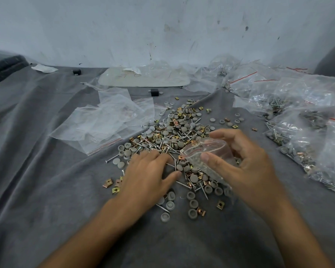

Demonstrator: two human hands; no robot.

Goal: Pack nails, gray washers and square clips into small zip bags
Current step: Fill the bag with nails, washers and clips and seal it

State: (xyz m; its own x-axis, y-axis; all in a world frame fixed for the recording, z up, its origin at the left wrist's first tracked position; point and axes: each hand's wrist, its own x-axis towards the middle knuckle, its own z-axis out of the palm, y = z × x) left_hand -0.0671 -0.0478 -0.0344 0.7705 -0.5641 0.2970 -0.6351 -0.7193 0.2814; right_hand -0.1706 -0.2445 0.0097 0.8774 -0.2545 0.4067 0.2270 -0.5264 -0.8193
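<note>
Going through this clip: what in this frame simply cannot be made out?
Head view only:
1) Parts under the left hand: covered by the hand itself.
2) Contents of the zip bag held by the right hand: blurred, glare on plastic.
3) Filled bags at right: cut off by the frame edge.
4) Dark object far left: cut off, unidentifiable.

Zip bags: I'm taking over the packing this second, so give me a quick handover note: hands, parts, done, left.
Left hand: open, fingers resting on the loose pile of nails, washers and clips.
Right hand: holds a small zip bag, mouth toward the pile.
Done: filled bags lie at right.
Left: a large pile to pack; empty bags lie at left.
</note>
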